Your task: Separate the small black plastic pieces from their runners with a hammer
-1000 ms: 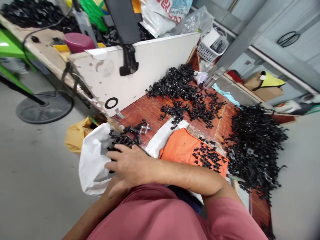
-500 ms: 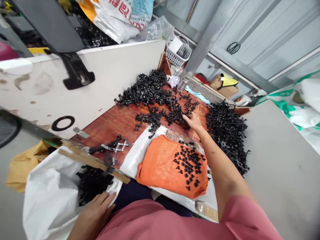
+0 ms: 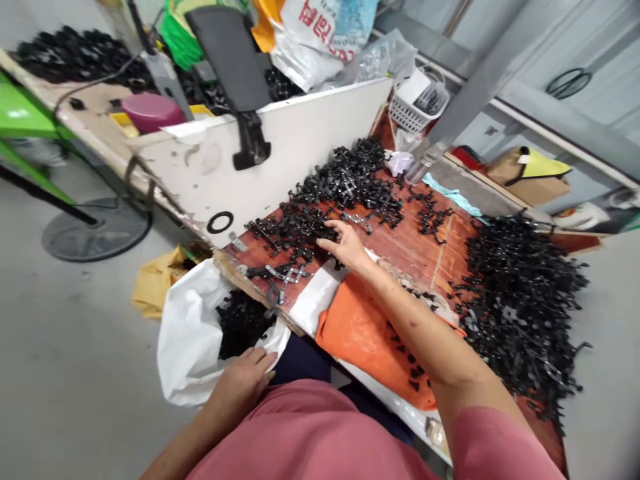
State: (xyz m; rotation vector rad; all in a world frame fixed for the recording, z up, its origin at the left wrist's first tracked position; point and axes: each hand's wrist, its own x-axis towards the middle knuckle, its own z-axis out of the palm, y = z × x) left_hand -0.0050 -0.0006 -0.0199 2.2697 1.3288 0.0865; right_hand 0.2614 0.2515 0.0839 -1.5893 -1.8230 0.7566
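Note:
My right hand (image 3: 345, 248) reaches over the table with thumb and fingers apart. Its fingertips touch a heap of small black plastic parts (image 3: 305, 230); nothing shows as gripped. At the near left, my left hand (image 3: 247, 375) has its fingers closed over the rim of a white sack (image 3: 187, 333) that hangs open below the table edge. Black parts (image 3: 243, 327) lie inside the sack. Under my right forearm is an orange cloth (image 3: 363, 337), partly hidden, with several small black pieces (image 3: 413, 363) on it.
A larger pile of black parts (image 3: 520, 307) covers the table's right side. Another heap (image 3: 360, 173) lies against a white board (image 3: 310, 143) at the back left. Metal linkages (image 3: 287, 273) rest near the front edge. A white basket (image 3: 415, 110) stands at the back.
My right hand has moved left across the table, and black parts have shifted left with it toward the sack side. The view has turned left. My left hand stays at the sack's rim.

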